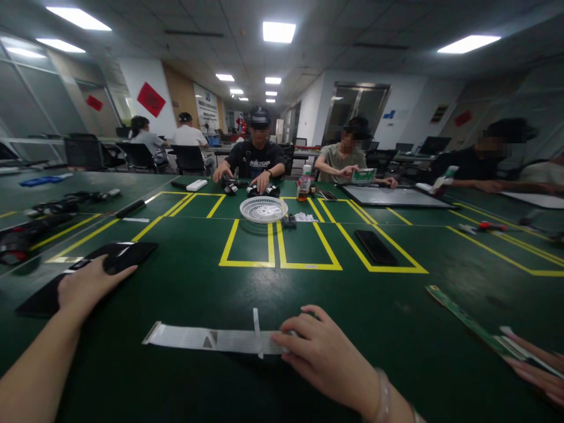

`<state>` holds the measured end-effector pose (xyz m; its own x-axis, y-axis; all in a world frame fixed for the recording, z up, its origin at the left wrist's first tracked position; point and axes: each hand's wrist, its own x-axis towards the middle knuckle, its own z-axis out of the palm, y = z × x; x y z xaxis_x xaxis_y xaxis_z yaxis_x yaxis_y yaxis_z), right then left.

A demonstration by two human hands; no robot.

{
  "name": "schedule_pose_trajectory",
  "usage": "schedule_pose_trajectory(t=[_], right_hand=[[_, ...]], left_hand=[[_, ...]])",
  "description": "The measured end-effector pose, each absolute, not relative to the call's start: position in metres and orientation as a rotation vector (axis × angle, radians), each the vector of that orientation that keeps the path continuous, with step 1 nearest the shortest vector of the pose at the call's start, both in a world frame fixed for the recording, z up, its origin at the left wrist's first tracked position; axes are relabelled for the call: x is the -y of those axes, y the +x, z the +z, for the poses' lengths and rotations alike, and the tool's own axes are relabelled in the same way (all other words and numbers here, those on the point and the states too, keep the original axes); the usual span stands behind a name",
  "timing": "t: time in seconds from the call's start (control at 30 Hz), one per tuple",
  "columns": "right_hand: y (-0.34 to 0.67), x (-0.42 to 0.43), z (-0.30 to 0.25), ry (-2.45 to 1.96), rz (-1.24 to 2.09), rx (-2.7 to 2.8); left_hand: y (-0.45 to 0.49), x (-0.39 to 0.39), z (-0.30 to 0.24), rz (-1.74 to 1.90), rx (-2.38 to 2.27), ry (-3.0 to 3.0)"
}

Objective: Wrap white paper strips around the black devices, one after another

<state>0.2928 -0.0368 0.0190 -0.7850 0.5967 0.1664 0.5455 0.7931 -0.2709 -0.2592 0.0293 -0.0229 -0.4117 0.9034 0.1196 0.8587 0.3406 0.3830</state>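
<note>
A flat white ribbon cable [185, 337] lies across the green table [176, 388] in front of me. A narrow translucent strip [256, 329] crosses it. My right hand [317, 355] is closed over the cable's right end, fingers bent and covering that end. At the left, my left hand [86, 288] is over a flat black panel [44, 296]. Its thumb and fingers curve round a dark rounded object [117, 263], whose kind I cannot make out; the fingertips are partly hidden.
At the right edge, another person's hand [540, 367] is at a long green circuit strip [462, 317]. A black phone-like slab [376, 247] lies inside yellow tape. A white basket [263, 210] stands mid-table. People work across the table. Power tools and cables [39, 229] lie far left.
</note>
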Motion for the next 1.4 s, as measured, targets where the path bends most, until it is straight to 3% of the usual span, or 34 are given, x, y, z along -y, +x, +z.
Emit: schedule_pose_trajectory(t=[0.1,0.3,0.53,0.77,1.07,1.4], right_hand=[[0.294,0.038,0.021,-0.856,0.310,2.749],[0.293,0.041,0.019,-0.741,0.300,2.701],[0.291,0.042,0.016,-0.700,0.285,2.675],[0.292,0.044,0.019,-0.741,0.333,2.726],[0.297,0.035,0.024,-0.898,0.199,2.739],[0.301,0.029,0.019,-1.071,0.092,2.782]], left_hand=[[-0.216,-0.034,-0.004,0.434,-2.563,1.697],[-0.085,-0.032,0.014,0.467,-1.889,2.437],[0.011,0.002,0.002,0.343,-1.267,2.532],[0.033,0.014,-0.019,0.348,-1.190,2.588],[0.013,0.018,0.016,0.249,-1.319,2.480],[0.011,0.015,0.003,0.207,-1.467,2.401]])
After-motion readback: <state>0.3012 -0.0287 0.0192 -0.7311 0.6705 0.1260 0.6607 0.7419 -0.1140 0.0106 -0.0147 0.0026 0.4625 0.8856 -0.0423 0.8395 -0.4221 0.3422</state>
